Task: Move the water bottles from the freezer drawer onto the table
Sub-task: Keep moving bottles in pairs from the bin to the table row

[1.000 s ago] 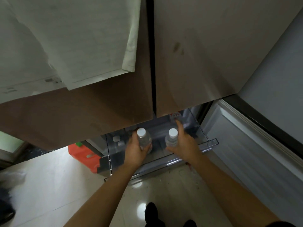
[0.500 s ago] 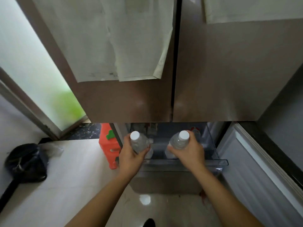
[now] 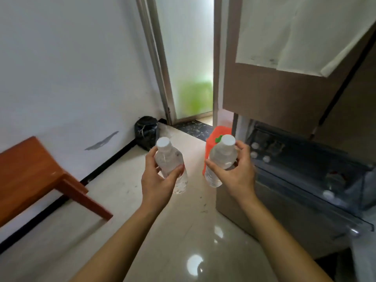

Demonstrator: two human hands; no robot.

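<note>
Left hand (image 3: 156,180): left bottle (image 3: 171,159) is being gripped, fingers (image 3: 151,157) curled round it.
Right hand (image 3: 236,174): right bottle (image 3: 221,157) is being gripped likewise.
Freezer drawer (image 3: 305,180): being left open; perhaps bottle caps inside, blurred.

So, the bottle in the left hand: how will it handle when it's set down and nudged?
The left bottle looks cloudy white, perhaps frozen, so probably rigid and heavy for its size. Its wall seems frosted or wet, so it may be slippery; the left hand wraps round it. Round and tall, it would likely roll if laid down.
</note>
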